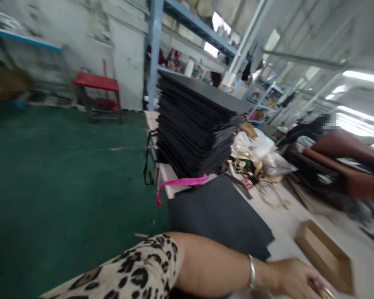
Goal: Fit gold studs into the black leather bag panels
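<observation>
The left hand (299, 278), on a leopard-print sleeved arm stretched across the table's near edge, lies blurred beside a small brown box (326, 255); whether it grips anything cannot be told. A black sheet (218, 211) lies behind the forearm, below a tall stack of black sheets (196, 124) at the table's (299, 216) left edge, above green floor (56, 182).

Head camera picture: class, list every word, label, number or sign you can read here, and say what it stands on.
None can be read.
The small red item beside the stack of black sheets may carry print, but it is too blurred.
The cardboard box near the left hand shows no text.
</observation>
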A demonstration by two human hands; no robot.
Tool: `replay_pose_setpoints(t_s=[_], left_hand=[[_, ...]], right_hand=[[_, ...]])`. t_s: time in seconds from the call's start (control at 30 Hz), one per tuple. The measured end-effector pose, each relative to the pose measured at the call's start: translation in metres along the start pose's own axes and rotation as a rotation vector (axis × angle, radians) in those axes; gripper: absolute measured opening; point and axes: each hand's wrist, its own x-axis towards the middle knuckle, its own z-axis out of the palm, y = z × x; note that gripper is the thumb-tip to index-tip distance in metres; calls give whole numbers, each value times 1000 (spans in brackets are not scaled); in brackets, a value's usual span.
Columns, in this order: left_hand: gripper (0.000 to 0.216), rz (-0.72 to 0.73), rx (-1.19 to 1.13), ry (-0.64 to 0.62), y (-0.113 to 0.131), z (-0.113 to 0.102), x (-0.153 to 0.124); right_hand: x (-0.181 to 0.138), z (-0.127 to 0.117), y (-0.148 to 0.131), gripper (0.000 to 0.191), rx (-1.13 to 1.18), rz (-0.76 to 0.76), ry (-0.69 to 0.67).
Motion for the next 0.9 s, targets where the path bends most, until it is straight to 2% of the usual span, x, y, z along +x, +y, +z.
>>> replay_pose_setpoints(t_s=[0.03,0.1,0.13,0.2,0.4,0.57,0.7,0.8,0.9], left_hand=[[44,-10,-36,-49,-3,-4,-7],[48,-32,-113,-67,-13,-13,-13],[54,-35,-128,-92,-19,-17,-12],[60,-48,-127,-149,-30,-20,-6],[34,-64,-56,-242,-42,-14,4],[31,-99,47,-248,-43,-22,14],[26,-122,113,-228,-45,-34,23],[26,-102,150,-190,-47,-40,26],[23,-78,206,-225,-44,-41,26]], right_hand=[[-11,-26,5,61,-44,32,46],[-38,-68,14,47,-86,72,99],[-51,-81,17,44,-76,70,128],[-68,-93,22,46,3,22,136],[-68,-86,31,30,106,5,199],[-63,-83,46,25,145,8,156],[-53,-70,60,28,178,61,113],[-46,-62,63,30,223,119,54],[-42,-62,61,27,261,147,38]])
